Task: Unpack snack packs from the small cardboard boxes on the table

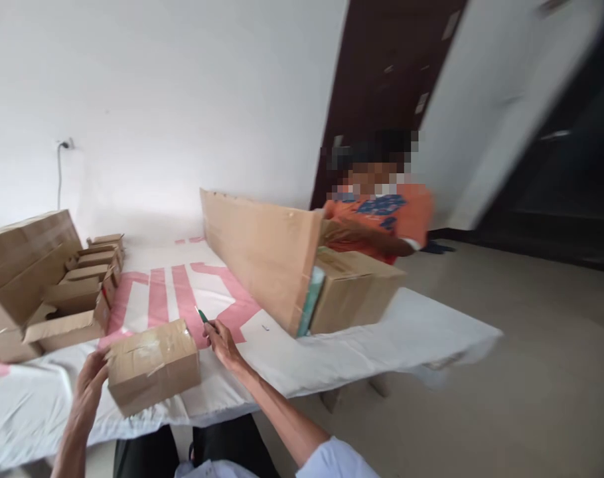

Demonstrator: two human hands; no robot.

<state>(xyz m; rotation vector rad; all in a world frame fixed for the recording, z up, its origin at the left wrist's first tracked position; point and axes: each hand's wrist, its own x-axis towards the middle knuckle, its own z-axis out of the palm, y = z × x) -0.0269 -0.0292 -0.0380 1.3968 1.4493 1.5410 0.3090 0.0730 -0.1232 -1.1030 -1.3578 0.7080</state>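
A taped cardboard box [155, 365] lies in front of me near the table's edge, its top tape wrinkled and shiny. My left hand [89, 382] grips its left end, the fingers partly hidden behind it. To the right of the box, my right hand [222, 342] is closed around a small green-handled knife [201, 315]. Its thin pale tip points up and to the left, apart from the box.
Several open small cartons [77, 292] stand at left beside a large carton [28, 259]. A tall cardboard panel [262, 255] crosses the cloth-covered table [431, 325]. Behind it are another box [354, 289] and a seated person in orange [406, 212].
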